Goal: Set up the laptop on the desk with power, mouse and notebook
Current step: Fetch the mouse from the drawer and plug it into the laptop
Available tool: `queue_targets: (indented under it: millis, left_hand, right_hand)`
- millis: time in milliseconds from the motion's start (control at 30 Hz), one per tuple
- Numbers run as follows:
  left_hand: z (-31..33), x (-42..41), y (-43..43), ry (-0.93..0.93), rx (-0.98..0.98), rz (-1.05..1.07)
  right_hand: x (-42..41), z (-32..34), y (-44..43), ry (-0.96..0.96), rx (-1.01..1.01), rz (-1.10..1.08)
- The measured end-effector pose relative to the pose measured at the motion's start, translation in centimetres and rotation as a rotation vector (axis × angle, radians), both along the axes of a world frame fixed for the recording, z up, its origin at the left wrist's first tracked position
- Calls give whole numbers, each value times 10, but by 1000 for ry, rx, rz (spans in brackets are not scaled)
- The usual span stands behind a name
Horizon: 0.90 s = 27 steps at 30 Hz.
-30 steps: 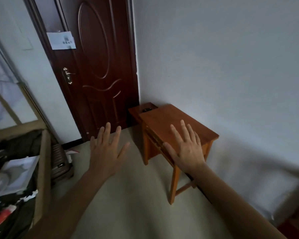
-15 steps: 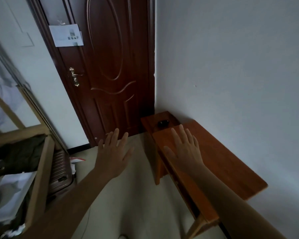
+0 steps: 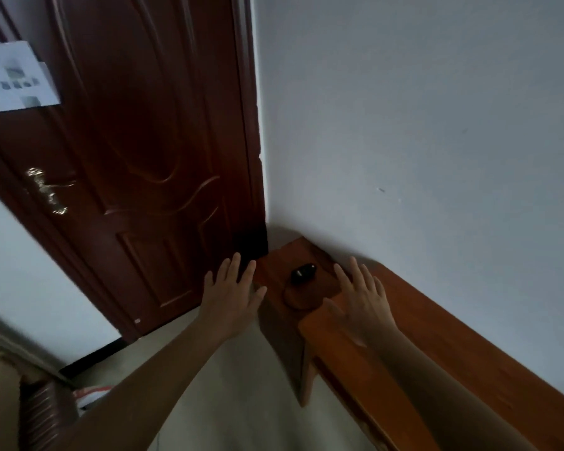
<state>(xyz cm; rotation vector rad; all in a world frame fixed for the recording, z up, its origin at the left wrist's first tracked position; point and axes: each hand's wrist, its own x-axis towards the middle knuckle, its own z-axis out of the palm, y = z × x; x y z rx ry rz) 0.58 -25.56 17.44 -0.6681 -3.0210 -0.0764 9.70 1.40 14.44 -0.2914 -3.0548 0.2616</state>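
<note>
An orange wooden desk [image 3: 453,346] runs along the white wall at the right. Beyond its far end stands a lower dark wooden stand [image 3: 284,262] in the corner, with a black mouse [image 3: 302,272] lying on it and a thin cable loop in front of the mouse. My right hand [image 3: 360,299] hovers over the desk's far end, fingers spread, holding nothing. My left hand [image 3: 232,296] is stretched out over the floor left of the stand, fingers spread and empty. No laptop or notebook is in sight.
A dark brown door [image 3: 144,164] with a brass handle [image 3: 48,190] and a taped paper sheet [image 3: 13,79] fills the left. A ribbed suitcase [image 3: 46,415] and a wooden frame sit at the bottom left. Pale floor [image 3: 228,402] lies between them and the desk.
The view has closed in on the corner: desk, stand and mouse are larger and nearer. Both hands stay spread and empty, now reaching close to the stand.
</note>
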Motion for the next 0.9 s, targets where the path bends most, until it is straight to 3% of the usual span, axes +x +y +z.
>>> queue_targets:
  millis: [500,733,900]
  left_hand:
    - [-45,-248,99,-124,-199,-177]
    - [-79,-322,155,-232,-240,-323]
    - [-127,-391,194,-301,-343,-538]
  right_hand:
    - [-214,-47,101,-149,-105,-200]
    - [-260,-76,113,-210,-173,-278]
    - [-286,-120,120,-309,-288,-507]
